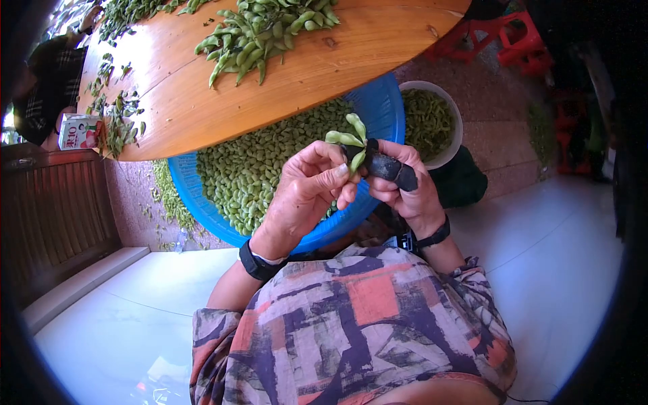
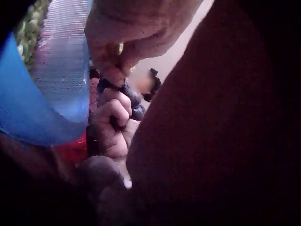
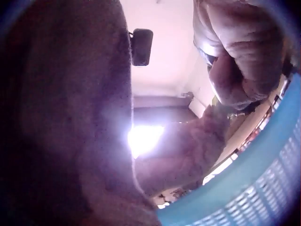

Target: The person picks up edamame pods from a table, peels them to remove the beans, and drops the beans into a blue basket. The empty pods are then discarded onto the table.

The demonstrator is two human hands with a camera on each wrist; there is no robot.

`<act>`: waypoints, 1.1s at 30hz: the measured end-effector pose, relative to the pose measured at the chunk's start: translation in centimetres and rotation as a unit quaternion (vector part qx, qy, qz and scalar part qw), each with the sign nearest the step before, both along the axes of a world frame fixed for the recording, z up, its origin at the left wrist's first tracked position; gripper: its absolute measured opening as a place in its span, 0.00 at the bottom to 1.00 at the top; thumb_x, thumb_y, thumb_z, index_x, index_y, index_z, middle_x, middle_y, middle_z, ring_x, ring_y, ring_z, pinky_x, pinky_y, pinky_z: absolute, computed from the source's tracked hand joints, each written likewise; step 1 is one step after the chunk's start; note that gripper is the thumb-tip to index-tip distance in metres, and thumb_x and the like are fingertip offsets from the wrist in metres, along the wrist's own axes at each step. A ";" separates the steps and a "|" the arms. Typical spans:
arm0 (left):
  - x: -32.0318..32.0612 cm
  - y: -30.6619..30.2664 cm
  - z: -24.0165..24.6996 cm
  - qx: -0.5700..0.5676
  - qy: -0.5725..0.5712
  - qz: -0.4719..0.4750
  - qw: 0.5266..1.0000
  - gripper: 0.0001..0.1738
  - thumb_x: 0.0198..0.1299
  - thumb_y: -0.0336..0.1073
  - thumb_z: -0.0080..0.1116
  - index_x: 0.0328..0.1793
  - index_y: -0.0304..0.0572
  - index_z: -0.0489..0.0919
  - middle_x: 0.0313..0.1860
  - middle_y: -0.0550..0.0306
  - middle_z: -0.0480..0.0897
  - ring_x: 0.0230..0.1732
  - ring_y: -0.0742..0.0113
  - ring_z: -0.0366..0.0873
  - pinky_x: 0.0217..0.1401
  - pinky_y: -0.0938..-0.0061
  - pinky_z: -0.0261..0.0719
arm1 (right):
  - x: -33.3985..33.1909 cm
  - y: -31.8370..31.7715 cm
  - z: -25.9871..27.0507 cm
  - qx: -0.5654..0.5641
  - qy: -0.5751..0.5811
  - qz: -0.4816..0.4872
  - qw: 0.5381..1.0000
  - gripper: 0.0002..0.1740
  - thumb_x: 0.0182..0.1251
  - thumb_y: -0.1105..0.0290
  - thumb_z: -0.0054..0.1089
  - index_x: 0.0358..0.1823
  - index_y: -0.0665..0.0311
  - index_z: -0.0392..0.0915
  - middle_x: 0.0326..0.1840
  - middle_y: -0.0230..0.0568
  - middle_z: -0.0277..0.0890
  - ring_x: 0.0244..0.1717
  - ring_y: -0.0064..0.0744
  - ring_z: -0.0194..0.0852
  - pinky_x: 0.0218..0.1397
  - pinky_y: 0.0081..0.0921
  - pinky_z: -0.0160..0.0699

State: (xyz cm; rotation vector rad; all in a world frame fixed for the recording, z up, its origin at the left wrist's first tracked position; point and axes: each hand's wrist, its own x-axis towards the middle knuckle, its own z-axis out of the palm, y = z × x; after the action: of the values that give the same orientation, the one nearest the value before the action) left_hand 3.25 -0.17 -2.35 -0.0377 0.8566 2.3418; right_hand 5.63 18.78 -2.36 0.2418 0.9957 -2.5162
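In the head view a small cluster of green soybean pods (image 1: 356, 125) is held between both hands, over the near rim of a blue plastic basket (image 1: 388, 101) full of shelled green beans (image 1: 236, 179). The left hand (image 1: 304, 189) pinches a pod between thumb and fingertips. Black coverings wrap the thumb and a finger of the right hand (image 1: 408, 192), which grips the cluster from the other side. In the left wrist view the right hand's curled fingers (image 2: 113, 113) sit just below the left fingertips. The right wrist view hides most of the pods behind the hands.
A wooden table (image 1: 182, 115) overhangs the basket and bears a heap of unshelled pods (image 1: 270, 34). To the right stands a white bucket (image 1: 459, 128) of green pods. A carton (image 1: 77, 131) stands at the table's left end, loose husks (image 1: 169, 196) lie on the floor, and red stools (image 1: 520, 40) are behind.
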 end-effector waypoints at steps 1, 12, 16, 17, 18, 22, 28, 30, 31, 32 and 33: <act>0.0 0.0 0.1 0.005 -0.012 0.001 1.000 0.05 0.63 0.26 0.62 0.41 0.36 0.77 0.34 0.51 0.82 0.31 0.67 0.82 0.30 0.77 0.80 | 0.0 0.2 -0.5 -0.002 0.009 0.010 1.000 0.14 0.71 0.64 0.55 0.45 0.71 0.74 0.21 0.24 0.65 0.20 0.10 0.59 0.20 0.12 0.55; 0.4 0.3 0.4 -0.231 0.108 0.048 0.966 0.05 0.62 0.24 0.63 0.41 0.34 0.78 0.30 0.57 0.83 0.30 0.74 0.81 0.31 0.79 0.81 | 0.8 0.5 1.5 0.228 0.092 0.011 0.969 0.05 0.69 0.74 0.54 0.39 0.70 0.75 0.21 0.26 0.70 0.22 0.10 0.64 0.23 0.12 0.61; 0.4 0.6 0.8 -0.247 0.112 0.088 0.959 0.04 0.62 0.24 0.63 0.40 0.35 0.78 0.29 0.58 0.83 0.28 0.76 0.79 0.30 0.81 0.79 | 0.7 0.3 1.1 0.081 0.069 0.040 0.993 0.06 0.70 0.75 0.53 0.41 0.72 0.74 0.22 0.27 0.68 0.22 0.12 0.63 0.23 0.13 0.60; 0.3 0.6 0.9 -0.255 0.110 0.090 0.956 0.04 0.62 0.24 0.64 0.40 0.35 0.78 0.29 0.59 0.82 0.28 0.77 0.79 0.30 0.82 0.78 | 0.7 0.1 1.1 0.081 0.069 0.040 0.994 0.06 0.70 0.75 0.53 0.41 0.72 0.74 0.22 0.27 0.68 0.22 0.12 0.63 0.23 0.13 0.60; 0.4 0.8 0.9 -0.255 0.110 0.090 0.956 0.04 0.62 0.24 0.64 0.40 0.35 0.78 0.29 0.59 0.82 0.28 0.77 0.79 0.30 0.82 0.78 | 0.8 -0.1 1.1 0.100 0.062 0.026 0.993 0.06 0.71 0.75 0.53 0.41 0.72 0.74 0.22 0.28 0.67 0.22 0.12 0.62 0.23 0.13 0.60; 0.6 0.9 0.9 -0.254 0.111 0.115 0.954 0.08 0.60 0.23 0.65 0.39 0.38 0.75 0.29 0.60 0.82 0.27 0.78 0.78 0.28 0.84 0.76 | 0.8 -0.3 1.0 0.142 0.072 0.014 0.987 0.07 0.71 0.75 0.52 0.42 0.73 0.74 0.22 0.28 0.67 0.22 0.12 0.62 0.23 0.13 0.59; 0.5 0.9 0.6 -0.237 0.099 0.117 0.959 0.13 0.59 0.22 0.65 0.41 0.41 0.70 0.30 0.60 0.81 0.26 0.78 0.77 0.27 0.84 0.75 | 0.6 -0.4 1.1 0.193 0.080 0.032 0.977 0.09 0.72 0.72 0.51 0.41 0.73 0.75 0.20 0.28 0.66 0.21 0.11 0.61 0.23 0.13 0.59; 0.4 0.8 0.8 -0.248 0.098 0.114 0.957 0.14 0.59 0.21 0.65 0.41 0.41 0.70 0.30 0.59 0.81 0.26 0.77 0.78 0.27 0.83 0.75 | 0.6 -0.6 1.2 0.193 0.076 0.026 0.978 0.09 0.72 0.72 0.51 0.41 0.73 0.75 0.20 0.27 0.66 0.20 0.11 0.61 0.22 0.13 0.58; 0.3 0.7 0.9 -0.204 0.062 0.100 0.972 0.14 0.58 0.22 0.65 0.42 0.40 0.70 0.31 0.59 0.81 0.26 0.75 0.78 0.26 0.82 0.75 | 0.5 -0.6 1.2 0.193 0.074 0.020 0.978 0.09 0.72 0.72 0.52 0.41 0.73 0.75 0.19 0.26 0.65 0.20 0.11 0.60 0.22 0.13 0.58; 0.2 0.6 0.9 -0.159 0.026 0.086 0.983 0.14 0.58 0.22 0.66 0.44 0.40 0.71 0.31 0.58 0.81 0.26 0.74 0.78 0.26 0.80 0.75 | 0.4 -0.4 1.3 0.193 0.074 0.020 0.978 0.09 0.72 0.72 0.52 0.41 0.73 0.75 0.19 0.26 0.65 0.20 0.11 0.60 0.22 0.13 0.58; 0.1 0.3 0.6 -0.159 0.026 0.086 0.983 0.14 0.58 0.22 0.66 0.44 0.40 0.71 0.31 0.58 0.81 0.26 0.74 0.78 0.26 0.80 0.75 | 0.2 0.0 1.3 0.137 0.074 0.040 0.987 0.09 0.71 0.72 0.52 0.41 0.72 0.75 0.19 0.26 0.65 0.19 0.11 0.60 0.21 0.13 0.57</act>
State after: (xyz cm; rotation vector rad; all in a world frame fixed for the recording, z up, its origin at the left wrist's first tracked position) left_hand 3.33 0.10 -1.70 -0.1913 1.2929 2.3476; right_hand 5.82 18.78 -1.11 0.0932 1.3840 -2.3476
